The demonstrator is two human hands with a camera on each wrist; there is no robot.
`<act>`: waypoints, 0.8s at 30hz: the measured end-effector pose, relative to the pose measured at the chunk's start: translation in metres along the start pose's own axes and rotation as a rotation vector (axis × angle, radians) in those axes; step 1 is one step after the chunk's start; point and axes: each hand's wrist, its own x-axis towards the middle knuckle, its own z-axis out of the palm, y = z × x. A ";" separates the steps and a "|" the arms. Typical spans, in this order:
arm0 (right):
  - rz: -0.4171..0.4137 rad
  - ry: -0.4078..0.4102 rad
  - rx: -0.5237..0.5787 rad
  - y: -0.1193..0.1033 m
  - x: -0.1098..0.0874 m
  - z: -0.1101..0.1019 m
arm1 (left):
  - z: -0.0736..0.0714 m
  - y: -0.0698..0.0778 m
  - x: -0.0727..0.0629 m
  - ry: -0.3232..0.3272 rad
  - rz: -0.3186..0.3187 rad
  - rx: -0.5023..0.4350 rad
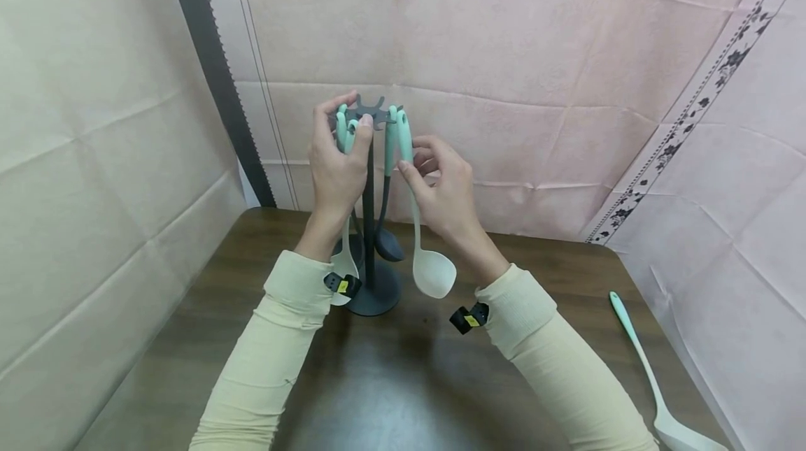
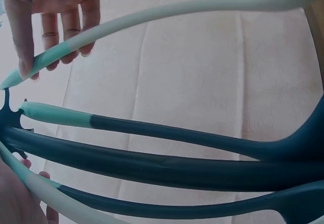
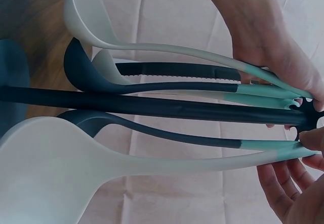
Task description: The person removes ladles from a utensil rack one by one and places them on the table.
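A dark utensil stand (image 1: 369, 227) stands upright with several mint-handled kitchen utensils around its pole. My left hand (image 1: 336, 175) grips its hooked top, thumb at the front and fingers behind, close beside some hanging handles. With thumb and forefinger, my right hand (image 1: 446, 189) pinches the mint handle of a white cooking spoon (image 1: 434, 273). The spoon's upper tip is at the stand's right hooks; whether it hangs there I cannot tell. Behind it hangs a dark ladle (image 1: 388, 246). A white ladle (image 3: 91, 19) hangs on the left-hand side, partly hidden by my wrist in the head view.
A white turner (image 1: 655, 395) with a mint handle lies at the right of the brown wooden table (image 1: 390, 395). Pale cloth (image 1: 491, 52) hangs behind the table and along both sides. Each sleeve cuff carries a small black wrist camera (image 1: 469, 318).
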 end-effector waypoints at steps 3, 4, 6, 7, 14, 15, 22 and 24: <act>0.002 0.002 -0.007 -0.001 0.000 -0.002 | 0.001 -0.001 0.000 0.008 0.001 0.021; 0.003 0.002 -0.005 -0.001 0.000 -0.002 | 0.001 -0.001 0.000 0.012 0.001 0.028; 0.000 0.005 0.002 -0.001 0.000 -0.003 | 0.002 -0.001 0.000 0.017 0.001 0.038; -0.002 0.007 0.008 -0.001 0.000 -0.003 | 0.002 0.000 0.000 0.020 0.000 0.044; -0.008 0.020 0.014 -0.001 0.000 -0.008 | 0.003 0.002 -0.001 0.023 -0.018 0.118; -0.009 0.020 0.012 -0.001 0.000 -0.008 | 0.003 0.003 -0.001 0.022 -0.022 0.134; 0.000 0.027 0.001 0.000 -0.001 -0.013 | 0.003 0.006 -0.002 0.015 -0.043 0.181; 0.001 0.026 0.001 0.000 -0.002 -0.014 | 0.002 0.006 -0.002 0.017 -0.046 0.183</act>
